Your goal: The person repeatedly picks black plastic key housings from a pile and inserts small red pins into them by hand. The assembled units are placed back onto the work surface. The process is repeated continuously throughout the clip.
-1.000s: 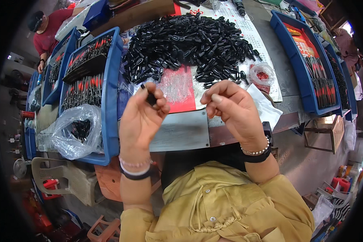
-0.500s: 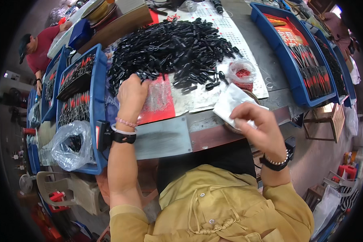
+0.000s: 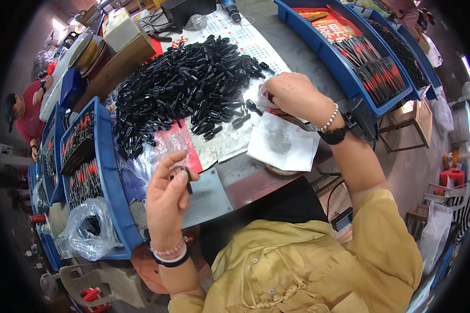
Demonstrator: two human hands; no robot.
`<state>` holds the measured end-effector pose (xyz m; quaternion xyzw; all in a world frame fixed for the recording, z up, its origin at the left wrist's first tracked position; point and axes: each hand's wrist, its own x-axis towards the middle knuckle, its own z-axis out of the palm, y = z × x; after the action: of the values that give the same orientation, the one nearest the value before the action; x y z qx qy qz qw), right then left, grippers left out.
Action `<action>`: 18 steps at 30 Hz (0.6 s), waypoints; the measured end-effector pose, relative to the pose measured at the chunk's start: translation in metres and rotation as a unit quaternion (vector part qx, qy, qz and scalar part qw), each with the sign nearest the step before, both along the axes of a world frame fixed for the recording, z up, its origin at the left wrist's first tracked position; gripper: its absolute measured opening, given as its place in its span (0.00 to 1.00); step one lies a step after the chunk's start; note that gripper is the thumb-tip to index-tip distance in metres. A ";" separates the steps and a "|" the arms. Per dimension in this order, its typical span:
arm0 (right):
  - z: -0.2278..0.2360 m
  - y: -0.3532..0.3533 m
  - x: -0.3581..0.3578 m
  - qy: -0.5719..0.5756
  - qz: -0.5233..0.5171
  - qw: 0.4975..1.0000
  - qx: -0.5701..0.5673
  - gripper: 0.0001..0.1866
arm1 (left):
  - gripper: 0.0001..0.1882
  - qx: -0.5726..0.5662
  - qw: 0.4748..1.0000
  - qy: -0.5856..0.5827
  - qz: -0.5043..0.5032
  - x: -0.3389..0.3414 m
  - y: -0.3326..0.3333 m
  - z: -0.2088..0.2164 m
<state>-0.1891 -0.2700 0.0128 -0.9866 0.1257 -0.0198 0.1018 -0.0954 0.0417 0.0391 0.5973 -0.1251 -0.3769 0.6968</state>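
My left hand (image 3: 167, 201) is raised over the near edge of the table, closed on a small black plastic piece (image 3: 188, 181) pinched between thumb and fingers. At the clear plastic bag (image 3: 266, 97) of small red bits, my right hand (image 3: 296, 98) has its fingers curled down, and the fingertips are hidden. Just nearer lies a sheet of white paper (image 3: 263, 143) with a greyish smudge, over a round brown container (image 3: 282, 171). Ahead spreads a big heap of black plastic pieces (image 3: 177, 86), several lying loose at its right side.
Blue trays (image 3: 117, 208) of black-and-red parts stand at the left, one with a clear plastic bag (image 3: 91, 229). More blue trays (image 3: 344, 68) line the right. A power drill (image 3: 231, 9) lies at the back. Another person (image 3: 28, 112) is at the far left.
My left hand has drawn back from the heap toward me with a black piece. My right hand has gone from the white paper forward to the bag of red bits. The view has shifted.
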 end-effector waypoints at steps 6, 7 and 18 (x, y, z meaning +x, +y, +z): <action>0.005 -0.004 0.004 0.058 -0.022 0.998 0.032 0.07 | 0.10 -0.110 0.980 0.155 -0.053 -0.016 0.010 -0.014; 0.006 -0.004 0.001 0.018 -0.028 0.999 0.035 0.06 | 0.08 -0.128 0.974 0.178 -0.052 -0.018 0.012 -0.017; 0.029 0.048 -0.041 -0.228 -0.065 0.906 0.351 0.05 | 0.18 -0.144 0.956 0.255 -0.020 -0.037 -0.002 -0.030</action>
<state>-0.2300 -0.2219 0.0421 -0.8455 0.1621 -0.2053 0.4655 -0.1325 0.0395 0.0093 0.3724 -0.0080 -0.5080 0.7767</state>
